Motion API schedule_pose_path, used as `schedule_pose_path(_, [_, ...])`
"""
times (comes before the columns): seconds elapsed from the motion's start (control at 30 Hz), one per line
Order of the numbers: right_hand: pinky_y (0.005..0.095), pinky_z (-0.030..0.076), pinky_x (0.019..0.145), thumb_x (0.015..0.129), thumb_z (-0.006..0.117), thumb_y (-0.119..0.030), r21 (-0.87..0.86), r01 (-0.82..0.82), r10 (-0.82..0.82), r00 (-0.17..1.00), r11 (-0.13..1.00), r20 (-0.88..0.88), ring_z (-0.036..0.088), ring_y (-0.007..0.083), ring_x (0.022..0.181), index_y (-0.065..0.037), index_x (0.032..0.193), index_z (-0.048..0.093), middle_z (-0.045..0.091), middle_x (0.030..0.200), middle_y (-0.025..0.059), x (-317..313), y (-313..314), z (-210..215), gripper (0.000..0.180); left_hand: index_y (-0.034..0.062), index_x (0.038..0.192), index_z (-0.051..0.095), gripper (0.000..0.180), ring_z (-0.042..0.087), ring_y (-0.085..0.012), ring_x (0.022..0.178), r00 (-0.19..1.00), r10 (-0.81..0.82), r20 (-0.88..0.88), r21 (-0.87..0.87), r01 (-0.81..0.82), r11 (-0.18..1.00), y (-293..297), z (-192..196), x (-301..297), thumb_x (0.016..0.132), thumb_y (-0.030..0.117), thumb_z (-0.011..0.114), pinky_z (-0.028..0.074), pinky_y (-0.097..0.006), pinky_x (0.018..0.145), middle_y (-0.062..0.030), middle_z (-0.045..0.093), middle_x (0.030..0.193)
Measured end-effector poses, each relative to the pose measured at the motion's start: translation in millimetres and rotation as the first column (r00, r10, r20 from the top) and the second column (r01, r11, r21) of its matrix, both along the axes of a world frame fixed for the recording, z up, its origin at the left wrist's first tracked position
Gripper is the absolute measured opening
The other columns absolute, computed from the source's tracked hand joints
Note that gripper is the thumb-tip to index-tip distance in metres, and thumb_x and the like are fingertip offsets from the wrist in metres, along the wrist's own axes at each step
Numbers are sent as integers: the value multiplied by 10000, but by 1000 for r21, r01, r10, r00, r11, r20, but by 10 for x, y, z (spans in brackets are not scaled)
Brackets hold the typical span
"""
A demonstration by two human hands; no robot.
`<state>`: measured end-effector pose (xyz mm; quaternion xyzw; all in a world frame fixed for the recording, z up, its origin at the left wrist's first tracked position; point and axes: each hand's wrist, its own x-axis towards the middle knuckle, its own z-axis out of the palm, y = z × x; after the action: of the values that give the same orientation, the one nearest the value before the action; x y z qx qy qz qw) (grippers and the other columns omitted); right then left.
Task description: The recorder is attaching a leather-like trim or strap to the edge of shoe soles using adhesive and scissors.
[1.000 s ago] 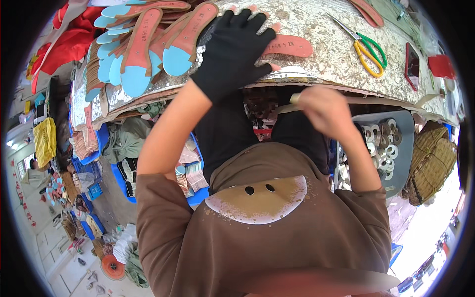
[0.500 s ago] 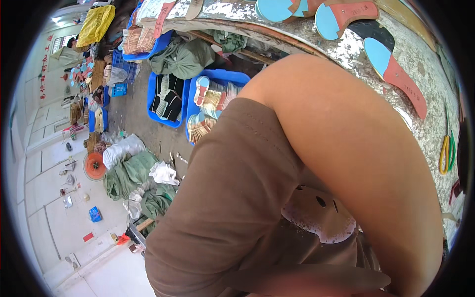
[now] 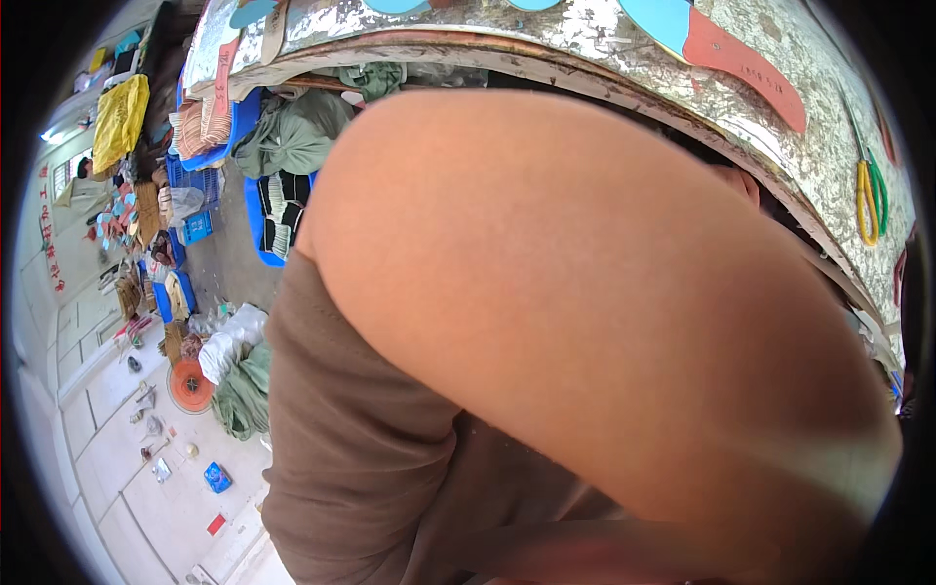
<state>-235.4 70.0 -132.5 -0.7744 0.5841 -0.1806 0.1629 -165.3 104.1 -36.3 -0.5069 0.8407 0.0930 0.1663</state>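
My bare bent arm (image 3: pixel 546 273), seemingly the left, fills the middle of the view, its brown sleeve (image 3: pixel 341 409) pushed above the elbow. The forearm runs down to the lower right, where it blurs, and its hand is out of sight. I cannot make out my right hand; a small skin-coloured patch (image 3: pixel 746 185) shows past the arm by the bench edge, too little to identify. Beyond the arm, a red and blue insole-shaped piece (image 3: pixel 746 73) lies on the worn workbench (image 3: pixel 546 49). A tool with yellow and green handles (image 3: pixel 871 200) lies at its right.
A pink strip (image 3: pixel 224 78) overhangs the bench's left end. Below stand a blue bin (image 3: pixel 249 107) of stacked pieces, a green cloth sack (image 3: pixel 292 136) and another blue bin (image 3: pixel 258 229). An orange round fan (image 3: pixel 191 386) and several sacks are farther left.
My arm has swung up and left across the view and now covers more of it. The view has shifted, so several insole pieces have slid toward or past the upper edge.
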Motion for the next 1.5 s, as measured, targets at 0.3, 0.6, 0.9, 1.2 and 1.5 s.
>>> schedule_pose_path(0.3, [440,468,939,781,693,-22,-180,11,28,977,984,211,654,327,876,-44,1064,661,679,920,144,73,194,144,286,42,990,697,385,640,-354,1008,940,285,187,-244,-236,941,-332,184,106,700,296,714,491,-447,881,-213,668,1011])
schedule_pose_path(0.6, [312,510,752,745,678,-33,-175,163,-131,975,971,181,667,292,814,29,1041,613,669,894,131,-458,514,361,309,103,1058,659,312,681,-320,778,331,-584,-741,-256,664,702,-1076,-221,508,779,242,664,536,-422,662,-124,689,860])
schedule_pose_path(0.9, [243,492,783,777,766,-12,250,254,-356,627,934,693,645,104,854,-4,1050,614,663,904,38,-383,422,866,313,35,1013,656,242,581,-79,773,497,528,-688,723,528,445,-1279,-122,1160,846,194,728,467,-256,700,-30,651,856])
schedule_pose_path(1.2, [255,512,700,794,749,-12,155,219,-262,649,963,714,656,113,807,-32,1037,631,672,874,46,-268,390,826,270,-24,986,662,147,566,-68,760,339,697,-632,763,430,483,-1172,-94,1153,886,83,676,463,-226,695,-12,638,849])
schedule_pose_path(1.5, [367,489,675,781,742,-220,-288,143,-144,989,947,17,608,237,717,-130,887,618,580,719,32,-887,703,810,187,-10,865,702,135,600,-193,700,37,253,-967,252,312,916,-1267,55,2012,809,110,730,463,-291,651,-103,639,763])
